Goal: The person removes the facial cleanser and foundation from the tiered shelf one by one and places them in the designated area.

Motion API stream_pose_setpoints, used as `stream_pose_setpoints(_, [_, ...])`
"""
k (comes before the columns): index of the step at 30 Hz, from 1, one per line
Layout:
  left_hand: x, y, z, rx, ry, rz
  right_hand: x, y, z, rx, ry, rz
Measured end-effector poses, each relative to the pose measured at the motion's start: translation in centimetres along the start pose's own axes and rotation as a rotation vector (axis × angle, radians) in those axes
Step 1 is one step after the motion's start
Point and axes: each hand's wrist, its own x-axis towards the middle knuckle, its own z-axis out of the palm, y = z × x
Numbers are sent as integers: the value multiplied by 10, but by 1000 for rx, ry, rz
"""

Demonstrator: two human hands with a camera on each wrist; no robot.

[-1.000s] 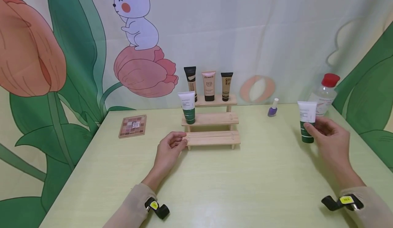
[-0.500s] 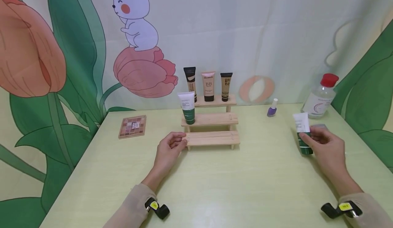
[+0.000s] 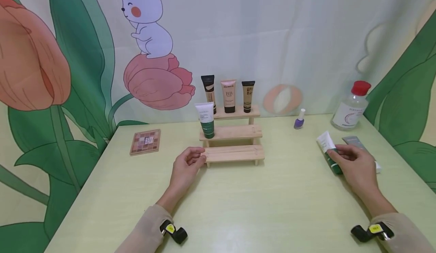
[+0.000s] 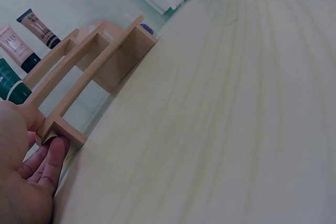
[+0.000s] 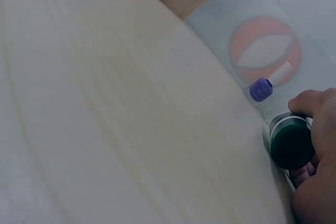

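Observation:
A three-tier wooden display stand [image 3: 235, 154] stands at the middle of the table. Its lowest step is pinched at the left end by my left hand [image 3: 185, 168], thumb above and fingers beneath in the left wrist view. At the right, my right hand [image 3: 359, 169] holds a white and green squeeze tube [image 3: 327, 143], tilted, cap end down close to the table. The cap [image 5: 292, 145] faces the right wrist camera. A similar tube [image 3: 206, 120] stands on the middle step. Along the top step are a black tube [image 3: 209, 94], a pink BB tube [image 3: 229, 94] and a gold-black tube [image 3: 248, 96].
A grey tube [image 3: 355, 142] lies partly behind my right hand. Behind it stands a clear bottle with a red cap [image 3: 351, 107]. A purple nail polish bottle [image 3: 299, 120] is near the back edge, and an eyeshadow palette [image 3: 145, 142] lies at the left.
My right hand has brought the white and green tube down and slightly left, tipping its top leftward. The grey tube has come into sight. My left hand stays on the stand.

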Motion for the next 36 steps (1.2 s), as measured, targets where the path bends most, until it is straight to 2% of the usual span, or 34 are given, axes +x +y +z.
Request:
stream_pose_setpoints(8, [-3, 2, 0, 3, -5, 1, -2, 0, 3, -29, 16, -26])
stream_pose_setpoints(17, [-3, 2, 0, -25, -12, 14, 0, 4, 3, 1, 121, 18])
stream_pose_setpoints(25, [-3, 3, 0, -8, -9, 10, 0, 2, 2, -9, 134, 41])
stream_pose_setpoints(36, [-2, 2, 0, -6, -7, 13, -3, 2, 1, -30, 131, 33])
